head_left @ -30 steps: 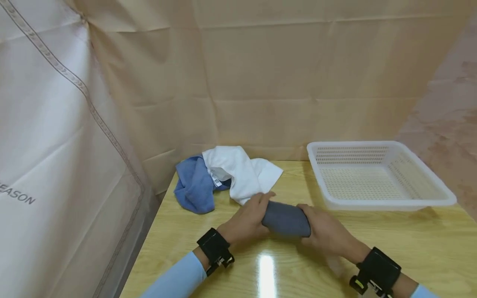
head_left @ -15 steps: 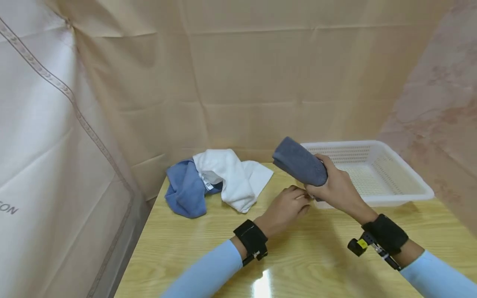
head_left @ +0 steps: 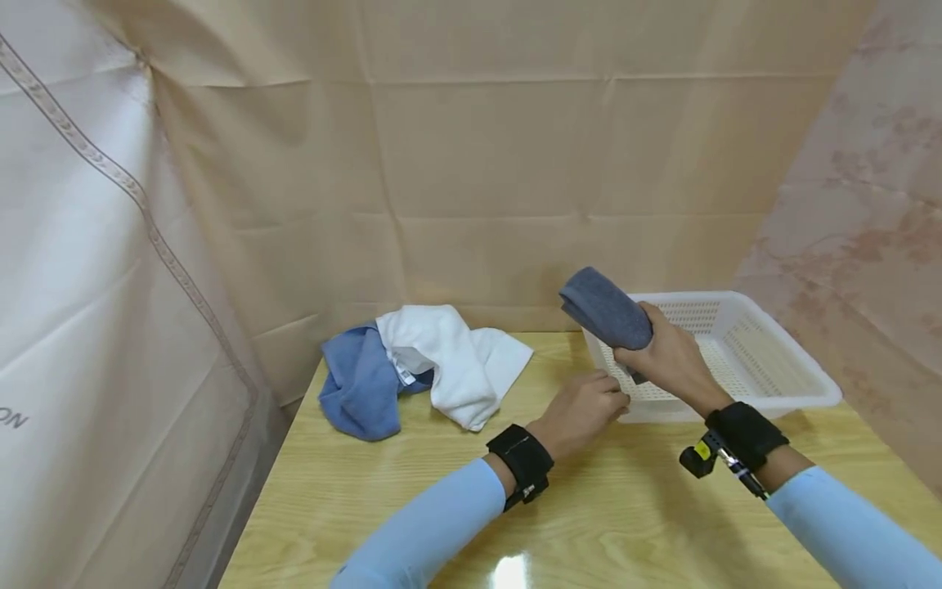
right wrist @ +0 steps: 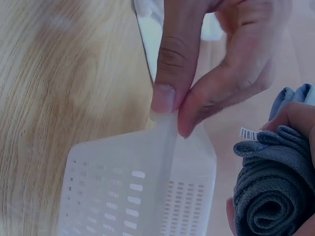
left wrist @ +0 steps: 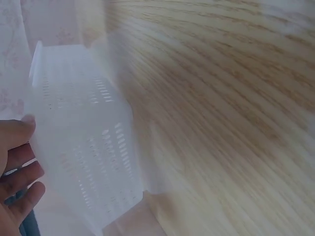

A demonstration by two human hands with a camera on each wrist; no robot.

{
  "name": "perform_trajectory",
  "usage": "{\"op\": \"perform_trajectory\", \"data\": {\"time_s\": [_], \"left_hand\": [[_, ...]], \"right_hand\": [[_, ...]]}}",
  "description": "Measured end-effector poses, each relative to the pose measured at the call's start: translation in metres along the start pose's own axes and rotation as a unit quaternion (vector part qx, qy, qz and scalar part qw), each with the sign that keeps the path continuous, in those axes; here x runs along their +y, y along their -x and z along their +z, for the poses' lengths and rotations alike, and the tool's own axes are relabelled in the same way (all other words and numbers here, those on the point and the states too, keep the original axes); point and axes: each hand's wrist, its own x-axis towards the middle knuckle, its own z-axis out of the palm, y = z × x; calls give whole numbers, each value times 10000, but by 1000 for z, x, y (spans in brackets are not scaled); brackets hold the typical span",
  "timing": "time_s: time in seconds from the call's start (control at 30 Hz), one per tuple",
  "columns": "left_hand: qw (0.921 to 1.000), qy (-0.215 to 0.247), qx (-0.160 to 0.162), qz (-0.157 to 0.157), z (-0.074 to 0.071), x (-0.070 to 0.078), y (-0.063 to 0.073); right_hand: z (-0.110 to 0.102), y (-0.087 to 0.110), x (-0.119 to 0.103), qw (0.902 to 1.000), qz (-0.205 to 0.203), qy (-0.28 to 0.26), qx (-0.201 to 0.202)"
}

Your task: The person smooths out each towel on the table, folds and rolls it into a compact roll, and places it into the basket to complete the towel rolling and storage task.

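Note:
My right hand (head_left: 673,360) grips a rolled dark grey-blue towel (head_left: 605,307), held tilted over the left end of a white plastic basket (head_left: 802,401). The right wrist view shows the spiral end of the rolled towel (right wrist: 268,211) and a small white tag. At the basket's near left corner is my left hand (head_left: 585,413). In the right wrist view, the thumb and forefinger of the left hand (right wrist: 216,64) pinch the basket rim (right wrist: 165,128). Its fingers (left wrist: 24,174) also show beside the perforated basket wall (left wrist: 83,132) in the left wrist view.
Left of the basket, a crumpled white cloth (head_left: 464,368) partly covers a crumpled blue cloth (head_left: 361,384) on the wooden table (head_left: 353,507). A beige cloth backdrop (head_left: 471,164) hangs behind the table, and pale cloth (head_left: 88,327) hangs at the left.
Both hands held the rolled towel a second ago. The left hand has let go of it and moved right to the basket rim. The right hand has raised the towel over the basket's left end.

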Motion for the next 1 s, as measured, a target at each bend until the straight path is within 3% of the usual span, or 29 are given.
{"op": "perform_trajectory", "data": {"time_s": [0.23, 0.7, 1.0], "left_hand": [[9998, -81, -184, -19, -3, -2, -7], [9986, 501, -22, -191, 2, -5, -4], [9984, 503, -90, -229, 2, -5, -2]], "right_hand": [[6, -10, 0, 10000, 49, 10, -64], [11, -16, 11, 9992, 358, -97, -173], [10, -16, 26, 9981, 572, -158, -184]]}}
